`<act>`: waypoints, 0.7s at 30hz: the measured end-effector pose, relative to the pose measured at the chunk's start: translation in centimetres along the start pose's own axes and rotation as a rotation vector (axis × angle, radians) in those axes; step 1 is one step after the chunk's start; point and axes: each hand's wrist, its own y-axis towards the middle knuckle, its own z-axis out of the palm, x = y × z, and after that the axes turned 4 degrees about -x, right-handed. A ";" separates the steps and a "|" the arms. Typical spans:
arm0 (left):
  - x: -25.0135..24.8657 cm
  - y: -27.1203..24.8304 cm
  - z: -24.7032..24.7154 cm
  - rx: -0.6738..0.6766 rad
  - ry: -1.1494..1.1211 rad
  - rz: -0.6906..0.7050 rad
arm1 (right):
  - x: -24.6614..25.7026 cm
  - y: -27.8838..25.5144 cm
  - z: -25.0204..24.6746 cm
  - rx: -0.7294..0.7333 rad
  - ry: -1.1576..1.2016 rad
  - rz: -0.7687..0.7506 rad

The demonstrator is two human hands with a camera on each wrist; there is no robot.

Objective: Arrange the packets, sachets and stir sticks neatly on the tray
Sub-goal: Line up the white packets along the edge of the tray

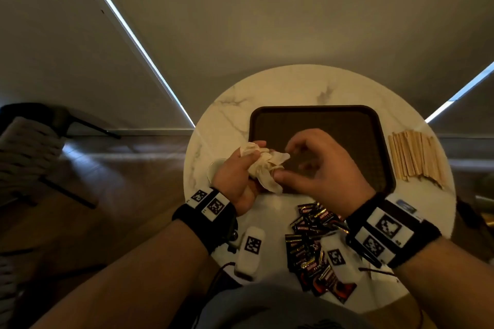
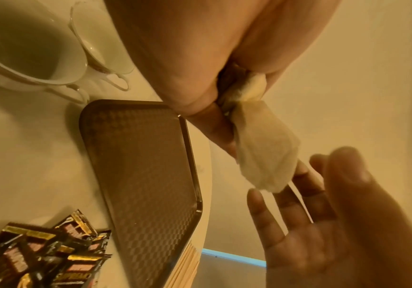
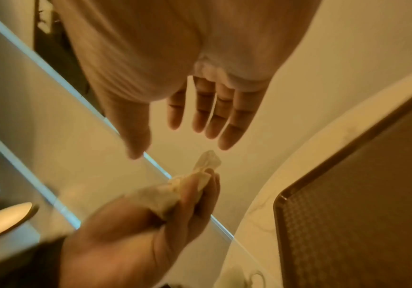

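My left hand (image 1: 240,165) grips a crumpled bunch of pale sachets (image 1: 263,165) above the left edge of the dark brown tray (image 1: 334,125), whose textured floor is bare. The sachets (image 2: 264,155) hang down from the fist in the left wrist view. My right hand (image 1: 294,163) hovers just right of the bunch with fingers (image 3: 224,117) spread and relaxed, holding nothing. Dark red and gold packets (image 1: 315,243) lie in a loose heap in front of the tray. Wooden stir sticks (image 1: 417,155) lie in a row right of the tray.
Everything rests on a round marble table (image 1: 280,88). Two white cups (image 2: 27,48) stand left of the tray, mostly hidden under my left hand. Two white tagged blocks (image 1: 250,251) lie at the near edge. A chair (image 1: 24,155) stands off to the left.
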 end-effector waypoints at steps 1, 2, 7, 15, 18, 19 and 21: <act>-0.2 0.4 -0.1 -0.014 -0.033 -0.012 | 0.0 -0.1 0.2 0.065 -0.078 -0.074; -0.4 0.8 -0.3 -0.022 -0.057 -0.027 | -0.1 0.0 0.7 0.132 -0.165 -0.123; -2.3 2.7 -0.8 0.083 -0.128 -0.084 | -1.1 1.9 3.9 0.066 -0.244 -0.208; -6.3 7.7 -4.0 0.065 0.046 0.010 | 1.2 7.2 5.0 -0.084 0.803 0.442; -8.2 8.6 -3.6 0.120 0.159 0.028 | 1.5 9.9 5.7 -0.139 0.746 0.544; -8.7 8.7 -3.4 0.151 0.190 0.023 | 1.5 10.5 6.0 -0.144 0.699 0.536; -9.2 9.2 -3.3 0.212 0.296 0.024 | 1.6 11.6 6.6 -0.159 0.623 0.526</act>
